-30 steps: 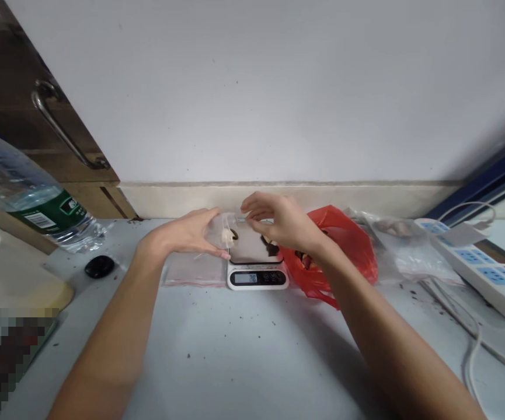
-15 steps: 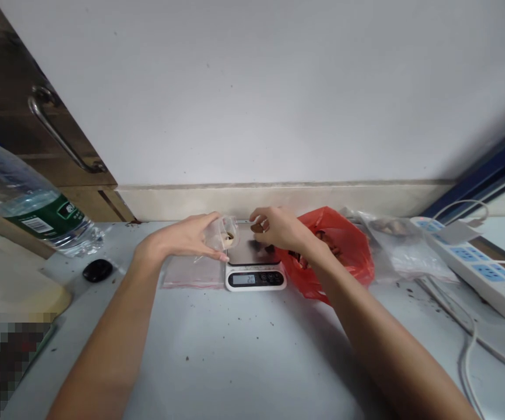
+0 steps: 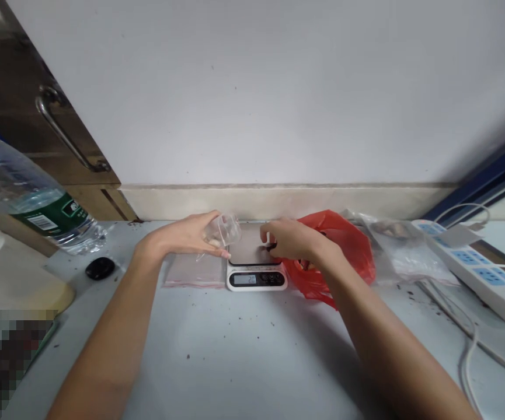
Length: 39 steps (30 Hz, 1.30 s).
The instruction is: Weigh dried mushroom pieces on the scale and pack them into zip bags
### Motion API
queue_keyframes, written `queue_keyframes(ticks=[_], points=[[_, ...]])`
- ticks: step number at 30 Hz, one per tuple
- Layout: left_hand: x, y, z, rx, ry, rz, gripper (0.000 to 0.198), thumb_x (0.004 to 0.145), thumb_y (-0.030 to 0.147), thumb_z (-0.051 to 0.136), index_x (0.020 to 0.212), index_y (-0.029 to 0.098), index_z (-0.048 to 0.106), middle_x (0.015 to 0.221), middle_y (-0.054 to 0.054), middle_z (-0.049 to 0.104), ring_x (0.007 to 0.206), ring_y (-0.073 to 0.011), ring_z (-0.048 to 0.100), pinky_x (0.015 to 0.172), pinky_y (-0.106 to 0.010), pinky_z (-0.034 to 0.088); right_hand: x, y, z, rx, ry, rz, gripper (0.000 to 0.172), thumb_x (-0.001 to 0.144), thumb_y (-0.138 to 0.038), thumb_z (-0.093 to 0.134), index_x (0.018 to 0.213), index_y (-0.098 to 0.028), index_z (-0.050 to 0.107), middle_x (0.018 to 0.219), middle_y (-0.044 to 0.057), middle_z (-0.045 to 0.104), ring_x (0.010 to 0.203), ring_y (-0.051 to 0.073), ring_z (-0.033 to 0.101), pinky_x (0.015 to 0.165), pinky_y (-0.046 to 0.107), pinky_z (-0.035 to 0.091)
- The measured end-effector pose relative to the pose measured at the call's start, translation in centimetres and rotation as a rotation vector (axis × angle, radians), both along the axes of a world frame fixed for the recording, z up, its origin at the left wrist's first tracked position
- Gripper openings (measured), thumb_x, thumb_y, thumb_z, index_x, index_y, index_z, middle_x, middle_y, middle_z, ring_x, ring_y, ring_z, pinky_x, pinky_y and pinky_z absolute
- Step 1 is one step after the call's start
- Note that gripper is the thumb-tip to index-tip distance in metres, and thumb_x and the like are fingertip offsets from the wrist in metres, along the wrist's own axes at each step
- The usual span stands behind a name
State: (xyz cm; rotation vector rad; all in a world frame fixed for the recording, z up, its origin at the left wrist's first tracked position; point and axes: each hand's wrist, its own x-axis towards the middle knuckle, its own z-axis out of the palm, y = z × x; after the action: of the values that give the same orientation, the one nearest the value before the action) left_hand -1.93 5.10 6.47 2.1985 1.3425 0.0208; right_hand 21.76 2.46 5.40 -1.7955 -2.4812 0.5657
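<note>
My left hand (image 3: 191, 236) is closed around a small clear plastic bag (image 3: 229, 229), its mouth tilted toward the scale and a few pale pieces (image 3: 212, 241) inside. Just right of it stands a white digital kitchen scale (image 3: 256, 281) with a flat grey pan; its display seems to read 2.0. Over the pan's right side, my right hand (image 3: 293, 238) has its fingers curled down, with a small dark piece (image 3: 271, 247) at the fingertips. Beside and partly under that wrist lies an opened red plastic bag (image 3: 351, 251) holding brown dried pieces (image 3: 307, 264).
Flat clear zip bags (image 3: 195, 271) lie left of the scale. On the left are a water bottle (image 3: 53, 210) and a black round object (image 3: 100, 268). A clear bag (image 3: 410, 251), a power strip (image 3: 484, 271) and white cables (image 3: 466, 350) occupy the right. Dark crumbs dot the table.
My right hand has moved right and down, from above the pan's middle toward its right edge. The brown piece it held up is no longer seen there. My left hand has turned the bag slightly rightward.
</note>
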Motion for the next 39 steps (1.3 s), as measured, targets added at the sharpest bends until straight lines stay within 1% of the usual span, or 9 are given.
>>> queue_keyframes(ticks=[6, 13, 19, 23, 25, 29, 32, 34, 39], points=[[0.4, 0.2, -0.8, -0.051, -0.009, -0.036, 0.078, 0.067, 0.063, 0.077, 0.131, 0.026, 0.053, 0.145, -0.011, 0.060, 0.129, -0.0349, 0.057, 0.104, -0.043, 0.044, -0.5, 0.7, 0.1, 0.056, 0.113, -0.016, 0.027, 0.072, 0.004, 0.061, 0.081, -0.021, 0.067, 0.080, 0.004, 0.071, 0.067, 0.017, 0.063, 0.057, 0.026, 0.044], [0.5, 0.3, -1.2, -0.048, 0.004, -0.040, 0.088, 0.064, 0.067, 0.077, 0.139, 0.028, 0.051, 0.149, -0.012, 0.058, 0.132, -0.0368, 0.055, 0.104, -0.042, 0.045, 0.1, 0.5, -0.3, 0.049, 0.019, -0.003, 0.024, 0.066, 0.001, 0.067, 0.076, -0.021, 0.066, 0.084, 0.007, 0.069, 0.054, 0.013, 0.055, 0.047, 0.026, 0.038], [0.7, 0.1, -1.1, -0.049, 0.032, -0.040, 0.074, 0.066, 0.063, 0.076, 0.128, 0.027, 0.058, 0.127, -0.009, 0.071, 0.116, -0.0350, 0.064, 0.090, -0.039, 0.051, -0.1, 1.2, -0.7, 0.138, 0.191, 0.040, 0.027, 0.072, 0.006, 0.058, 0.076, -0.019, 0.068, 0.074, 0.002, 0.070, 0.067, 0.015, 0.062, 0.060, 0.025, 0.045], [0.8, 0.1, -1.1, -0.046, 0.025, -0.045, 0.075, 0.067, 0.067, 0.076, 0.127, 0.027, 0.057, 0.123, -0.009, 0.072, 0.112, -0.0344, 0.066, 0.086, -0.038, 0.051, -0.1, 1.1, -0.2, 0.154, 0.645, 0.151, 0.014, 0.083, -0.013, 0.066, 0.093, -0.020, 0.073, 0.099, 0.005, 0.077, 0.085, 0.018, 0.071, 0.078, 0.031, 0.057], [0.8, 0.1, -0.9, -0.028, 0.006, -0.044, 0.077, 0.068, 0.068, 0.076, 0.129, 0.027, 0.056, 0.131, -0.010, 0.068, 0.117, -0.0347, 0.064, 0.089, -0.039, 0.050, 0.0, 0.8, 0.1, 0.179, 0.761, 0.186, 0.020, 0.086, -0.015, 0.064, 0.102, -0.021, 0.074, 0.112, 0.007, 0.076, 0.096, 0.020, 0.072, 0.088, 0.035, 0.059], [0.6, -0.1, -0.1, -0.012, -0.091, -0.093, 0.084, 0.067, 0.070, 0.077, 0.138, 0.030, 0.052, 0.140, -0.007, 0.064, 0.123, -0.0336, 0.061, 0.097, -0.038, 0.048, 0.7, 0.2, 0.6, 0.260, 0.578, 0.221, 0.039, 0.082, -0.005, 0.058, 0.110, -0.026, 0.075, 0.134, 0.007, 0.069, 0.117, 0.024, 0.067, 0.100, 0.044, 0.055], [0.4, -0.5, 0.8, -0.021, -0.166, -0.134, 0.085, 0.072, 0.067, 0.075, 0.145, 0.031, 0.048, 0.141, -0.005, 0.064, 0.125, -0.0315, 0.061, 0.098, -0.036, 0.049, 1.0, -0.1, 1.1, 0.261, 0.482, 0.273, 0.021, 0.085, -0.016, 0.067, 0.100, -0.026, 0.077, 0.150, 0.008, 0.056, 0.128, 0.029, 0.061, 0.100, 0.048, 0.053], [0.3, -0.7, 1.3, -0.007, -0.223, -0.141, 0.075, 0.081, 0.063, 0.067, 0.146, 0.030, 0.049, 0.143, -0.005, 0.064, 0.126, -0.0296, 0.061, 0.098, -0.035, 0.049, 0.9, -0.2, 1.4, 0.293, 0.555, 0.310, 0.005, 0.087, -0.025, 0.069, 0.087, -0.023, 0.074, 0.144, 0.010, 0.061, 0.128, 0.030, 0.060, 0.099, 0.046, 0.053], [0.2, -1.1, 2.1, 0.158, -0.439, -0.032, 0.047, 0.090, 0.057, 0.058, 0.122, 0.024, 0.071, 0.122, -0.005, 0.075, 0.109, -0.0262, 0.069, 0.090, -0.035, 0.055, 0.2, 0.1, 1.3, 0.264, 0.880, 0.242, 0.025, 0.084, -0.040, 0.073, 0.073, -0.020, 0.062, 0.091, 0.006, 0.071, 0.087, 0.020, 0.067, 0.078, 0.034, 0.054]])
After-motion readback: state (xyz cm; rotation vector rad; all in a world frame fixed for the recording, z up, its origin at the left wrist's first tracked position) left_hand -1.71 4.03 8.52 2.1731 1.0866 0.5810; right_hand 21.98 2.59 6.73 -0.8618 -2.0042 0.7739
